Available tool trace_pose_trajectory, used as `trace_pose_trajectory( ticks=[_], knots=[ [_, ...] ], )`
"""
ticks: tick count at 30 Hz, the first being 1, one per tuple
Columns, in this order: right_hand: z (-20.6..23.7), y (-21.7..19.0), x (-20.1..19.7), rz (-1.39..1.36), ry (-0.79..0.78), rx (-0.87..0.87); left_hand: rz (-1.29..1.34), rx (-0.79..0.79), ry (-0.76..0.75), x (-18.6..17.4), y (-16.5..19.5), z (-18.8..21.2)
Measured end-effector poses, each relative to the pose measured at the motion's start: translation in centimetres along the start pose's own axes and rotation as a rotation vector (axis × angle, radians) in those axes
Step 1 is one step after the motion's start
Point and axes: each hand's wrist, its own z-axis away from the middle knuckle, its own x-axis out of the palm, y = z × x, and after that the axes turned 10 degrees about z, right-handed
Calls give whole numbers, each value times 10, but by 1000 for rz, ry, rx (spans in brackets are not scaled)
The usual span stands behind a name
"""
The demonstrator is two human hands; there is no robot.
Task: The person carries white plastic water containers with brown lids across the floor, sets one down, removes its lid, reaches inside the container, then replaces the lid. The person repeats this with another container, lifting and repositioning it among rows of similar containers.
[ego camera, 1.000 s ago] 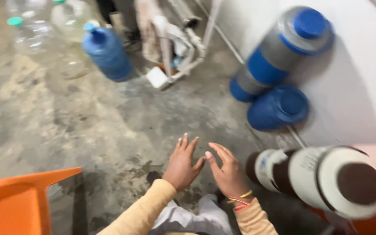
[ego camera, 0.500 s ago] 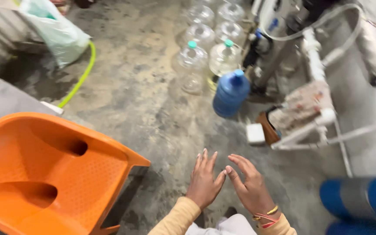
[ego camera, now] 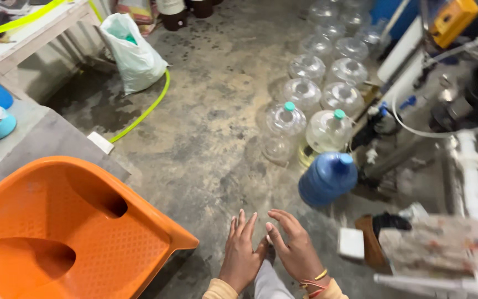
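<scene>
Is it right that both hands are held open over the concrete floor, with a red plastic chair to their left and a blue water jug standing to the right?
Not quite: the chair is orange, not red, as the head view shows. The rest holds: the left hand and right hand are open, holding nothing, above the concrete floor, and the blue water jug stands to the right.

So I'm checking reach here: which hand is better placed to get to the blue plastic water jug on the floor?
Probably the right hand. It sits on the same side as the blue plastic water jug, which stands up and to its right, with bare concrete between. The left hand lies farther off, nearer the orange plastic chair. Both hands are open and empty.
</scene>
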Motion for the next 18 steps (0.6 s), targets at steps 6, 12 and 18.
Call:
trace_pose_trajectory(
  ticks=[6, 12, 18],
  knots=[
    [-135, 32, -8, -14, -23, -107, -134, 12, 68, -3, 13, -126],
    [-215, 35, -11, -56, -105, -15, -53, -116, 162, -8, 22, -201],
    [-300, 26, 3, -52, -132, -52, -54, -116, 181, -26, 9, -272]
  ],
)
